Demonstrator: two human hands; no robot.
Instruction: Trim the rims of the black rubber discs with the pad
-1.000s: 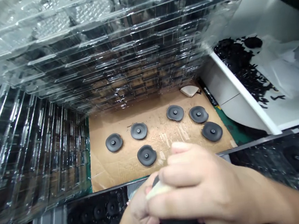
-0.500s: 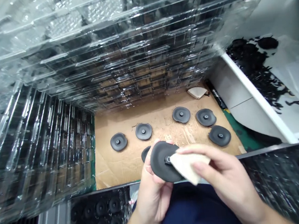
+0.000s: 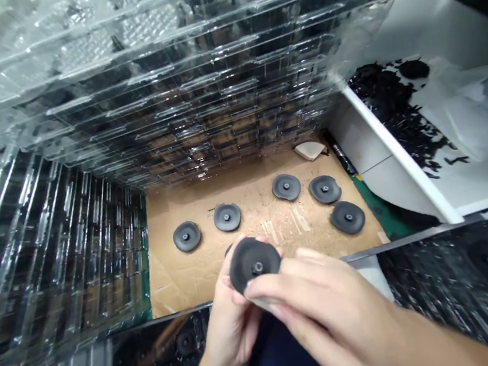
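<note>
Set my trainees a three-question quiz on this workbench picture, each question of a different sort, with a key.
1. Multiple choice: the left hand holds A a clear tray, B a black disc, C a marker.
2. True or false: the loose black scraps lie on the cardboard sheet.
3. Short answer: how many other discs lie fully in view on the cardboard sheet?
Key: 1 B. 2 False; they lie in the white tray. 3 Five; a sixth is partly hidden behind the black disc.
</note>
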